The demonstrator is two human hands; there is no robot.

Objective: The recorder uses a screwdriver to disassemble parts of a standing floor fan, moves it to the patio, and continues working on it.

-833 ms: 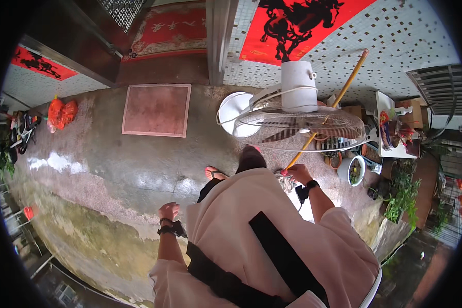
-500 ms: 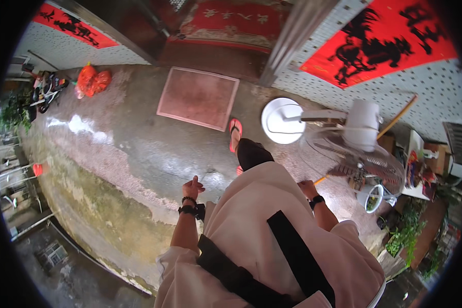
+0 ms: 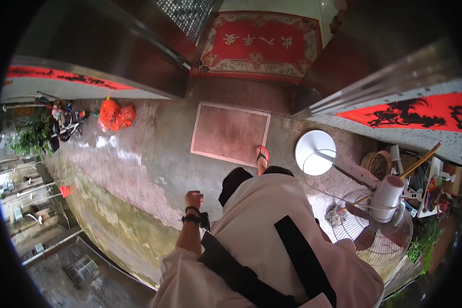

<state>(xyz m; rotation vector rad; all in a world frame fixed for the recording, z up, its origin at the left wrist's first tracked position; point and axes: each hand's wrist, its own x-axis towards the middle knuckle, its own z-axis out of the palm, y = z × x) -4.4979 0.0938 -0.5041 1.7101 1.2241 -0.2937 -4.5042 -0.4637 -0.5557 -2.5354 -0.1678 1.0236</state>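
My left hand (image 3: 193,199) hangs free over the concrete at my left side. Its fingers curl loosely, with nothing visible in them; a bead bracelet and a dark watch-like band circle the wrist. Of my right arm only a sliver shows beside the shirt, and the right hand is hidden. Ahead of me lies a pinkish rectangular doormat (image 3: 230,132); one foot in a red flip-flop (image 3: 262,155) is at its near right corner. To my right stands a pedestal fan with a round white base (image 3: 315,151) and a wire-caged head (image 3: 377,233).
Beyond the doormat a doorway holds a red patterned rug (image 3: 262,49) between dark metal doors (image 3: 143,56). Orange plastic bags (image 3: 116,115) sit by the left wall. A wooden stick (image 3: 421,159), boxes and green plants (image 3: 426,246) crowd the right behind the fan.
I have moved closer to the doorway, and more of the red rug shows. The doormat and fan sit lower and farther right in view. My right hand has gone out of sight.
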